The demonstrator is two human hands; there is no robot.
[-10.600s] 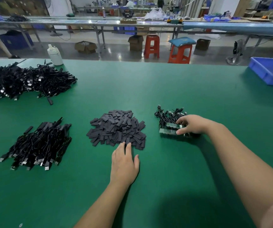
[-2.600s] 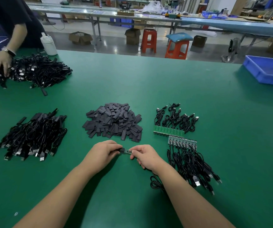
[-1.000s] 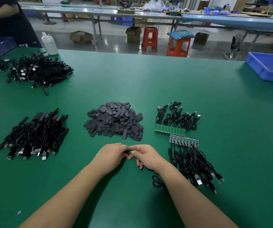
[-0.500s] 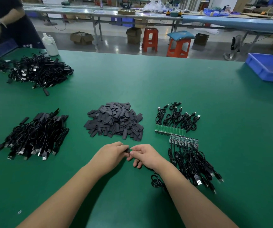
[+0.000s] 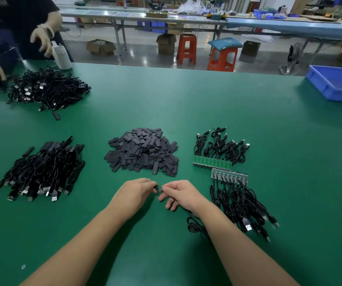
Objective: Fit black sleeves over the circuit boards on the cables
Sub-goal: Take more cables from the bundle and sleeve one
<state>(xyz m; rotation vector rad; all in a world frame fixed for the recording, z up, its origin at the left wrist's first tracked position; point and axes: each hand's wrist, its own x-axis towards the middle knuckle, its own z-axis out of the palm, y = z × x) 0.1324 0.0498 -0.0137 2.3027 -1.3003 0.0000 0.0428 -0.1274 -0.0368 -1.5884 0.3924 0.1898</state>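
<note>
At a green bench (image 5: pixel 207 104), a worker's two hands meet just in front of the heap of sleeves (image 5: pixel 143 151): the left hand (image 5: pixel 134 193) is closed round a black sleeve that barely shows at its fingertips, while the right hand (image 5: pixel 183 194) pinches the end of a board (image 5: pixel 160 189), whose cable (image 5: pixel 195 225) trails back under the wrist and coils on the bench. Only a sliver of board shows between the fingers, so how far the sleeve has gone on cannot be told. The risk here looks to be a snag: a flattened sleeve mouth could catch on a board corner or on a part soldered to it, and a hard push might buckle the sleeve or strain the joint where wire meets board. A tug from the coiled cable could also twist the board out of line. Just to the right lie two rows of bare boards (image 5: pixel 212 162), their cables fanned out beside the right forearm; a careless sweep of that arm could drag them out of order. To the left sits a pile of cables (image 5: pixel 40 168) that appear already sleeved. Across the bench another person's hand (image 5: pixel 42 39) hovers above a second pile (image 5: pixel 46 88), near a white bottle (image 5: pixel 62 56).
</note>
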